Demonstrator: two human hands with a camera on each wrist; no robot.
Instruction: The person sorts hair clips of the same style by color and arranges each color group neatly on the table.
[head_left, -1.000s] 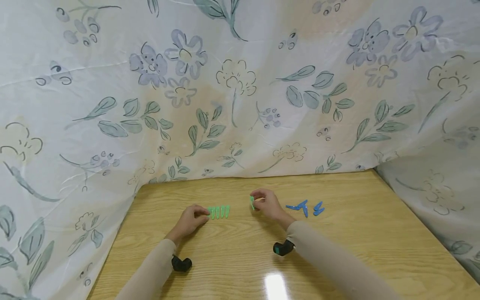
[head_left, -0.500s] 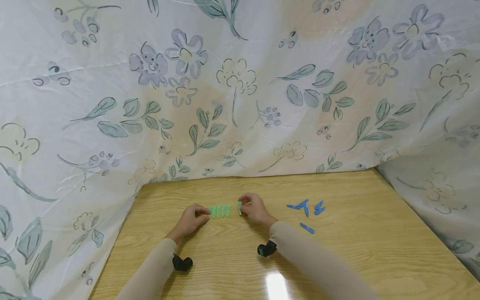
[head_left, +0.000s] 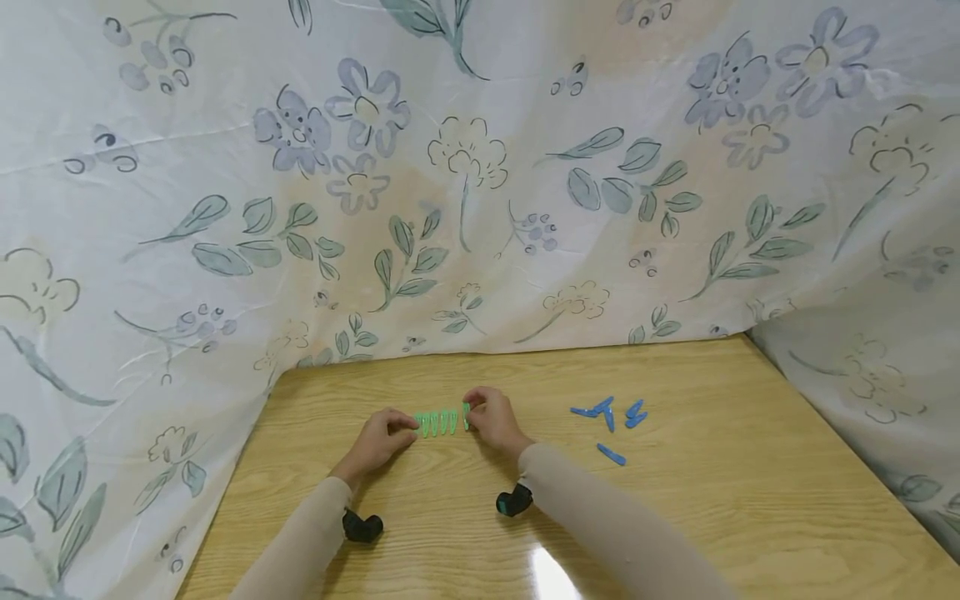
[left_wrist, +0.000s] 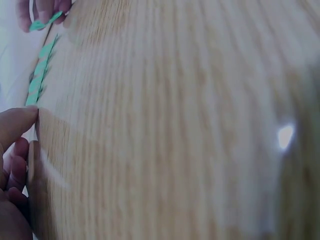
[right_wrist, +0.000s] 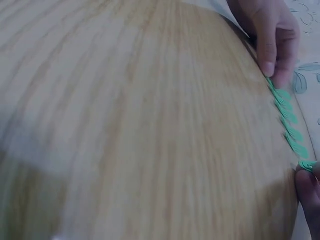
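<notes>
Several green snap hair clips lie side by side in a row on the wooden table. At the row's left end, my left hand holds the leftmost clip between thumb and finger; its fingers partly cover that clip. My right hand pinches another green hair clip just right of the row, with a small gap between them. In the right wrist view this held clip shows at the fingertips, and the row runs up to the left hand.
Several blue hair clips lie loosely to the right on the table. One more blue clip lies nearer the front. A floral cloth hangs behind the table and along its sides.
My right hand has moved left with the green hair clip, close to the row's right end. The nearer blue clip, hidden earlier by the arm, came into view. My left hand stays put.
</notes>
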